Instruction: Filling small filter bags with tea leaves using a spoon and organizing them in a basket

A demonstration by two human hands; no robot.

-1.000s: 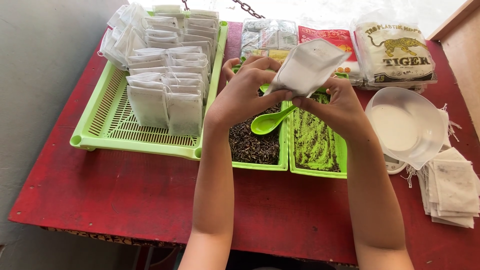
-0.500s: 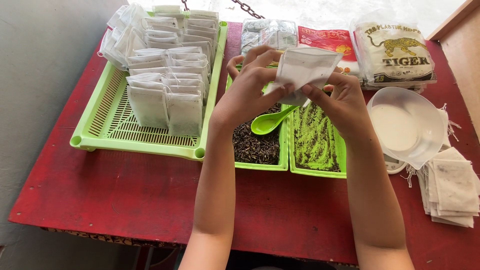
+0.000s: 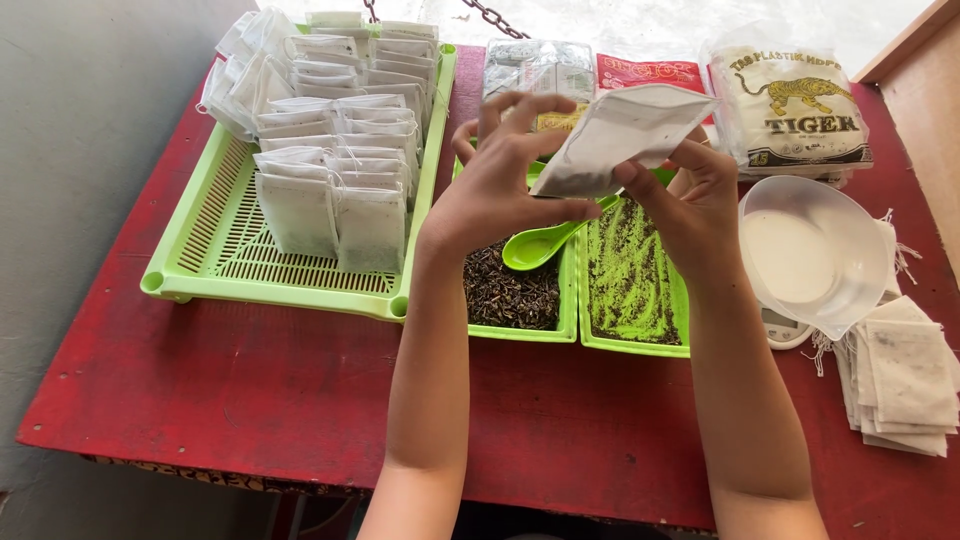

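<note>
A small white filter bag is held up over two green trays, tilted, with both hands on it. My left hand pinches its lower left corner, fingers spread above. My right hand grips its right side from below. Under the hands, one green tray holds dark loose tea and a green spoon. The tray beside it is nearly bare, with a thin dusting of tea.
A large slotted green tray at left holds several filled white bags. A white bowl sits on a scale at right, next to a stack of flat white bags. Packets lie at the back of the red table.
The bag has turned from upright and open-mouthed to a flatter tilt, and both hands have shifted their grip along its edges. Nothing else on the table has moved.
</note>
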